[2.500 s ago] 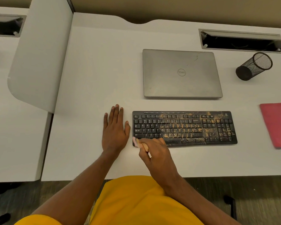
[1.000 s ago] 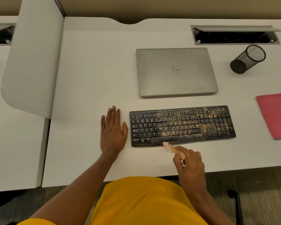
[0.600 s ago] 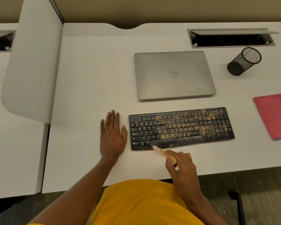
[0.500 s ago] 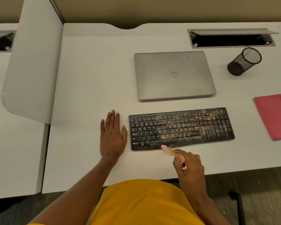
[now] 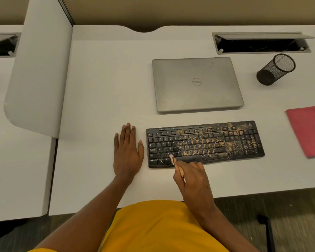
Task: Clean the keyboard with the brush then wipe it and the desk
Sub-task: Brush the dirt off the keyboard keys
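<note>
A black keyboard [image 5: 205, 143] lies on the white desk [image 5: 102, 91], with brown crumbs over its middle and right keys. My right hand [image 5: 193, 180] grips a small brush [image 5: 175, 163] with a wooden handle. The pale bristle tip rests on the bottom key rows, left of the space bar. My left hand [image 5: 127, 151] lies flat on the desk, fingers straight, just left of the keyboard. A pink cloth [image 5: 309, 130] lies at the desk's right edge.
A closed grey laptop [image 5: 196, 84] sits behind the keyboard. A black mesh pen cup [image 5: 275, 69] lies tipped over at the back right, near an open cable tray [image 5: 260, 44]. A white divider panel [image 5: 38, 70] stands on the left.
My right hand has swept the brush back to the left and onto the bottom key rows. My left hand has stayed flat in place.
</note>
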{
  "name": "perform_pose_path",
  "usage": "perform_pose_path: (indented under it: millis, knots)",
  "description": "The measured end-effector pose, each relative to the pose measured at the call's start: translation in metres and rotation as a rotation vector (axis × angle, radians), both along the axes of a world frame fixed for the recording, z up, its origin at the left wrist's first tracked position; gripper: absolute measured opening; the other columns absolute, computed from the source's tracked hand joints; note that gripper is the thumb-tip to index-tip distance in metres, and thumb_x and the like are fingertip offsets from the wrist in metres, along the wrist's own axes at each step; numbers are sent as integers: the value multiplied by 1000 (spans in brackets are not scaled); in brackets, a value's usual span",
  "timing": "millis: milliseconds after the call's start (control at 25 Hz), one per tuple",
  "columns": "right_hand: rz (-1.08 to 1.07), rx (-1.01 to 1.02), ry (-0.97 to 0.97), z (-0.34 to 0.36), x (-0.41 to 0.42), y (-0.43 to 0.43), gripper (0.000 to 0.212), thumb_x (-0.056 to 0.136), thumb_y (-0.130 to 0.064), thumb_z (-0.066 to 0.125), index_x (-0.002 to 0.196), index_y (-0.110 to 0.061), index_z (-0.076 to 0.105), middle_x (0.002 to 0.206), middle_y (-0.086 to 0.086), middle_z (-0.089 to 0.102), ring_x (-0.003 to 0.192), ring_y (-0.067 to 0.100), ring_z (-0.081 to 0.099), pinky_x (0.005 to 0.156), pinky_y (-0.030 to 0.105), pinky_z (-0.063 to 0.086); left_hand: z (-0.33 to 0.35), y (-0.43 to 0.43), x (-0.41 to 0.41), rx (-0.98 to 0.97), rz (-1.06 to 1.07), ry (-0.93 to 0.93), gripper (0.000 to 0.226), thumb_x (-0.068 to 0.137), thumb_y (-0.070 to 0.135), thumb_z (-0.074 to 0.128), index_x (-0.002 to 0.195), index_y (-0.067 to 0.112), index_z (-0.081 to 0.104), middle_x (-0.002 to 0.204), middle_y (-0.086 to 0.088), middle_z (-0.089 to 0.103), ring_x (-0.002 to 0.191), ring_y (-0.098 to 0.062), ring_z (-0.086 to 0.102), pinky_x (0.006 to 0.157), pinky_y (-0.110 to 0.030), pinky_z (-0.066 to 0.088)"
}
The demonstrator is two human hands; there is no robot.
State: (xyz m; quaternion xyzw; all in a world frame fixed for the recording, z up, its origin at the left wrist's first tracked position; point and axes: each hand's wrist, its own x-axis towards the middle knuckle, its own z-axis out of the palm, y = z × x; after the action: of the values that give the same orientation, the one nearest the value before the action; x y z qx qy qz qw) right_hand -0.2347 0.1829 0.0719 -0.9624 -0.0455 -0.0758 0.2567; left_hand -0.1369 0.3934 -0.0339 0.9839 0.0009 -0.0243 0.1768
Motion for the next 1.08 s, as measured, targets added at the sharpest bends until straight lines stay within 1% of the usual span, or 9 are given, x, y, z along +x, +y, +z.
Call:
perform_pose_path:
  millis: [120,280,440,600,720,760,840,960,1080]
  knots:
    - [-12,39,5,8,3,3,26,97,-21,50,110,-9,68,87,1,68,83,7,51,74,33,53,1,1,0,-2,2,-1,66,110,45,25,169,16,14,177,-3,5,163,-13,-6,133,-44,3]
    - [-17,57,26,9,8,6,26,99,-19,49,115,-11,68,92,-1,69,82,9,55,80,28,47,0,1,0,-1,-2,-7,66,110,43,27,168,15,15,177,-3,6,163,-13,-5,133,-44,3]
    - [-43,132,70,13,10,6,25,100,-25,45,102,-15,69,83,-4,67,79,5,47,68,29,46,0,1,0,2,-1,-7,65,110,42,27,168,15,15,177,-3,5,163,-13,-6,133,-43,2]
    - [-59,126,96,9,13,6,33,102,-29,43,115,-13,69,93,-3,70,84,6,55,77,33,48,0,1,0,5,0,-7,65,110,42,27,168,15,15,177,-3,6,163,-13,-5,133,-43,2]
    - [-55,121,119,17,11,9,27,99,-29,43,96,-17,68,78,-5,65,79,7,47,64,30,46,0,1,0,0,5,-9,65,110,42,27,168,15,15,177,-3,6,163,-14,-4,133,-44,3]
    - [-57,140,111,20,12,10,26,98,-28,44,93,-18,67,77,-6,64,80,3,47,64,26,43,0,1,0,-1,7,-8,65,110,42,28,168,15,16,177,-3,7,163,-14,-4,133,-44,3]
    - [-61,190,75,23,18,13,29,99,-29,44,101,-14,69,86,-6,69,83,-7,49,71,23,42,0,1,0,-7,2,-7,65,110,41,28,168,15,16,177,-4,7,163,-13,-4,133,-45,4]
    - [-72,224,94,17,30,20,36,101,-31,43,116,-11,69,97,-2,72,87,3,58,84,27,45,1,2,0,-9,0,-5,66,110,42,27,168,15,15,177,-4,6,163,-13,-4,133,-45,5]
    - [-51,189,174,15,29,21,31,101,-32,41,105,-17,68,85,-5,68,77,7,53,75,26,42,1,1,0,-10,-4,-3,66,110,42,27,169,15,15,177,-3,6,163,-13,-5,133,-45,4]
